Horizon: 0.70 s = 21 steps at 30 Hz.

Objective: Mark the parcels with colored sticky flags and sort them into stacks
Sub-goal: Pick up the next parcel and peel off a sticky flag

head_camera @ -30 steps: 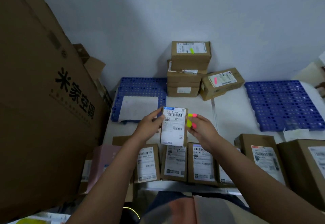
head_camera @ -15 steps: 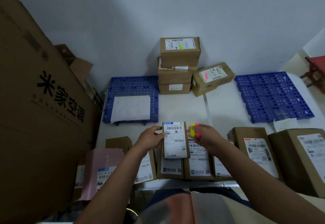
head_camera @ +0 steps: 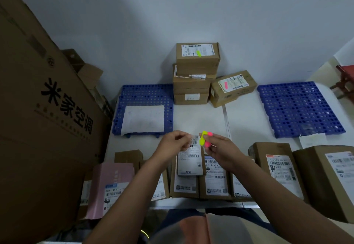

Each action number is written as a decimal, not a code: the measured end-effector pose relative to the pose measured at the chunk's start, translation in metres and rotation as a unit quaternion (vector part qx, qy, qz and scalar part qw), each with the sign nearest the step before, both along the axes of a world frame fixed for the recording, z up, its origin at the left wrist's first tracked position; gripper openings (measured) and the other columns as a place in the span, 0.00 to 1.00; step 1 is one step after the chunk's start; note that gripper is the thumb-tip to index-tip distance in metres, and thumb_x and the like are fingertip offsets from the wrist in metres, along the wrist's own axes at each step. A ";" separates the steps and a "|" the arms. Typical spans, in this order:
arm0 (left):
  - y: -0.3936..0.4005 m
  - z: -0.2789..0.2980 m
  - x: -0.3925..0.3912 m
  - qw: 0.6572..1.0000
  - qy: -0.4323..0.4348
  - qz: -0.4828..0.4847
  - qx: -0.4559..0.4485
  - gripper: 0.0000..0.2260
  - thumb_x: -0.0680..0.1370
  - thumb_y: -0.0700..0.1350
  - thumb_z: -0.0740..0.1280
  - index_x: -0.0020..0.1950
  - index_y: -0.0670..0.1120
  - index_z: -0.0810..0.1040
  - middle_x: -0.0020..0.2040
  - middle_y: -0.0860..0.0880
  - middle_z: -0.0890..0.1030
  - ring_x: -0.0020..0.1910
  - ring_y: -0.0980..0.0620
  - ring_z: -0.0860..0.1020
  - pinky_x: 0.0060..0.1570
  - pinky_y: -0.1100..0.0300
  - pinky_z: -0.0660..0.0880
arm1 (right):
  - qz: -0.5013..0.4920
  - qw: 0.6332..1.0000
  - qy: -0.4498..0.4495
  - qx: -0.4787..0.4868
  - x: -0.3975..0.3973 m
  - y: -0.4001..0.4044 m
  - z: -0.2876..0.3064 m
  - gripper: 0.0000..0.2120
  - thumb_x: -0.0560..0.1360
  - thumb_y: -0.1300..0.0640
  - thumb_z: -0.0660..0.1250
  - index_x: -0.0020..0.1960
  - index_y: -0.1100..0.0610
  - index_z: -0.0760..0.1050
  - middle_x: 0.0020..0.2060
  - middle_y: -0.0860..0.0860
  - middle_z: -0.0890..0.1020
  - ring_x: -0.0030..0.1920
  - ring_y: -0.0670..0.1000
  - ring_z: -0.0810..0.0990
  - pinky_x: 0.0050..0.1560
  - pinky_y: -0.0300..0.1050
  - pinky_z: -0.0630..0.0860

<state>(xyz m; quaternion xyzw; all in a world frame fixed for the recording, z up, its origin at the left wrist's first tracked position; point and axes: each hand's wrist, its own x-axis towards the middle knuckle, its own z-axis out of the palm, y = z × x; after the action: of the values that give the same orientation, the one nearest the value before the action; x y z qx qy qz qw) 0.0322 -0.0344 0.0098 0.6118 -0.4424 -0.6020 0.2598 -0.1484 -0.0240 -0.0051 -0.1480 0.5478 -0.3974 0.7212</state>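
Yellow and pink sticky flags (head_camera: 205, 140) are pinched in the curled fingers of the right hand (head_camera: 220, 149), just above a small labelled parcel (head_camera: 190, 158) laid on the row of parcels at the near edge of the table (head_camera: 199, 119). The left hand (head_camera: 175, 144) is curled at the parcel's top left corner; whether anything is gripped cannot be told. A flagged stack (head_camera: 195, 73) is seen by the wall

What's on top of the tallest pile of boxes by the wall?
The top box carries a white label with a yellow-green sticky flag on it. The tops of the boxes beneath are covered.
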 end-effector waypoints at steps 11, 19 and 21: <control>-0.001 0.003 -0.017 0.999 0.041 -0.025 0.000 0.04 0.79 0.40 0.68 0.47 0.42 0.80 0.37 0.48 0.80 0.35 0.57 0.77 0.38 0.69 0.76 | 0.022 0.998 0.025 -0.057 0.008 -0.002 0.002 0.08 0.77 0.61 0.68 0.55 0.59 0.82 0.53 0.53 0.85 0.54 0.49 0.82 0.47 0.37 0.78; -0.003 0.000 -0.011 0.997 -0.020 -0.068 -0.042 0.08 0.82 0.41 0.64 0.48 0.40 0.81 0.38 0.49 0.81 0.34 0.58 0.77 0.39 0.68 0.76 | 0.051 0.993 0.065 -0.083 0.012 -0.002 0.001 0.06 0.77 0.62 0.68 0.51 0.56 0.83 0.46 0.55 0.82 0.48 0.51 0.76 0.53 0.42 0.77; -0.003 0.000 -0.010 0.995 -0.041 -0.065 -0.063 0.08 0.81 0.41 0.64 0.47 0.41 0.81 0.38 0.49 0.82 0.34 0.59 0.78 0.39 0.69 0.76 | 0.054 0.991 0.081 -0.089 0.013 -0.002 0.001 0.06 0.77 0.61 0.68 0.50 0.55 0.83 0.46 0.56 0.81 0.48 0.51 0.76 0.56 0.46 0.77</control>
<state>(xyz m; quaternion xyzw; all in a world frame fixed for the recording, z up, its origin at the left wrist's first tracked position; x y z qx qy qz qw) 0.0222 -0.0377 0.0100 0.5884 -0.5285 -0.5631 0.2395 -0.1357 -0.0264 -0.0042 -0.2731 0.5580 -0.3915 0.6788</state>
